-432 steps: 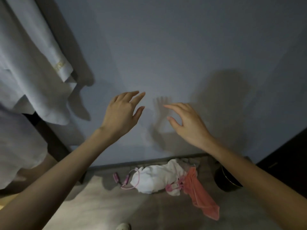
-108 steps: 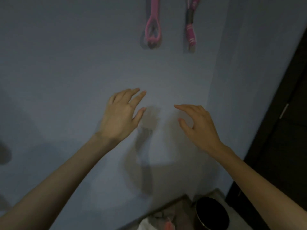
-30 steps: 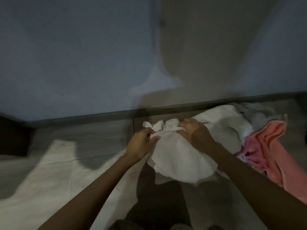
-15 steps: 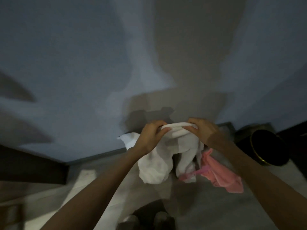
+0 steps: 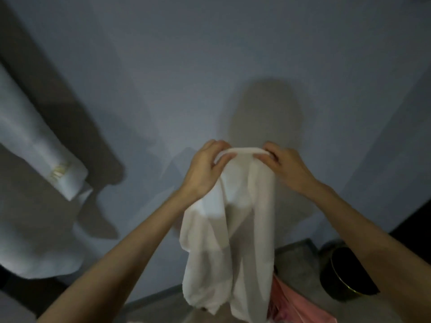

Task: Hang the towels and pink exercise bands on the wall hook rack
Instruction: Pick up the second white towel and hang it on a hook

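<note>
A white towel [image 5: 235, 241] hangs in the air in front of the grey wall, held by its top edge. My left hand [image 5: 205, 170] pinches the left end of that edge and my right hand [image 5: 283, 165] pinches the right end, a short span apart. The cloth drapes down in folds below both hands. A pink towel [image 5: 296, 306] lies on the floor behind the white towel's lower end. The hook rack and the pink bands are out of view.
A white garment [image 5: 44, 173] hangs at the left against the wall. A black round bin [image 5: 342, 278] with a gold rim stands on the floor at the lower right, next to a dark door edge. The grey wall [image 5: 210, 66] fills the view ahead.
Both hands have lifted the white towel off the floor pile and raised it up in front of the wall. The view has tilted upward with them.
</note>
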`<state>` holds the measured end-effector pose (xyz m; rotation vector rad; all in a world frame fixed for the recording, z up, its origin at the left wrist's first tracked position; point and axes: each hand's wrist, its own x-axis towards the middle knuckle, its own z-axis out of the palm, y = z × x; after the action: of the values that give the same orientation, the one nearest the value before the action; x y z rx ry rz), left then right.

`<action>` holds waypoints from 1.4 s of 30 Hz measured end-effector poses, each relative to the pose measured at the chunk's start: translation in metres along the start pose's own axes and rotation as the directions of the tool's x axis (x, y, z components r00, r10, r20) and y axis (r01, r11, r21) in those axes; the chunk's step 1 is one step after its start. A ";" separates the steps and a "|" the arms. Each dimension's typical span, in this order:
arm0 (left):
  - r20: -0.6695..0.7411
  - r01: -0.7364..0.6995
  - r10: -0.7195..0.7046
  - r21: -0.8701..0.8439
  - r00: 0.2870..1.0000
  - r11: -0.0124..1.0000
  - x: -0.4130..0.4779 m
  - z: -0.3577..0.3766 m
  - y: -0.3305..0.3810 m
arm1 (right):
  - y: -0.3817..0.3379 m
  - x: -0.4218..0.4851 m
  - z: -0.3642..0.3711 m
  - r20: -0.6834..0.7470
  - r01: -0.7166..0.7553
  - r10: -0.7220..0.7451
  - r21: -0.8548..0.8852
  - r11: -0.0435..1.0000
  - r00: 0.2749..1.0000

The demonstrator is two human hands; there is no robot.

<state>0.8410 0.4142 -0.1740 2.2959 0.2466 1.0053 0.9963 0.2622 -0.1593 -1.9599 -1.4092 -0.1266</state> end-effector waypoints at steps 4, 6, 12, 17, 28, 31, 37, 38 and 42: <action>-0.141 -0.104 0.107 0.031 0.984 0.994 0.049 -0.060 0.056 | -0.066 0.035 -0.058 -0.146 0.079 -0.071 0.048 0.996 0.987; -0.194 -0.149 0.163 0.086 0.967 0.985 0.064 -0.088 0.082 | -0.096 0.048 -0.081 -0.242 0.109 -0.079 0.115 0.987 0.967; -0.079 -0.212 0.305 0.556 0.949 0.804 0.048 -0.121 0.089 | -0.115 0.036 -0.071 -0.493 0.149 -0.224 -0.186 0.971 0.841; 0.493 -0.272 -0.156 0.686 0.856 0.675 -0.012 -0.105 0.027 | -0.061 -0.005 0.005 0.342 -0.002 0.060 -0.167 0.986 0.938; 0.054 -0.040 0.007 0.635 0.998 0.772 -0.004 -0.124 0.013 | -0.061 0.021 -0.005 0.141 -0.168 0.174 -0.058 0.984 0.975; 0.172 -0.052 -0.083 0.657 0.982 0.752 -0.019 -0.120 -0.005 | -0.037 0.009 0.012 0.262 -0.217 0.219 -0.036 0.976 0.940; 0.090 0.071 -0.134 0.507 0.987 0.859 0.015 -0.132 -0.006 | -0.058 0.039 -0.028 0.006 -0.075 0.075 0.089 0.993 0.997; 0.133 0.066 -0.155 0.512 0.979 0.857 0.019 -0.133 -0.005 | -0.061 0.042 -0.035 -0.040 -0.036 0.038 0.054 0.998 0.998; 0.165 0.065 -0.146 0.420 0.975 0.905 0.029 -0.129 0.001 | -0.074 0.052 -0.050 -0.278 0.021 -0.050 -0.106 0.994 0.959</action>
<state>0.7681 0.4843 -0.0885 2.7064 0.5425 0.7172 0.9695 0.2850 -0.0622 -1.9102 -1.2720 -0.4838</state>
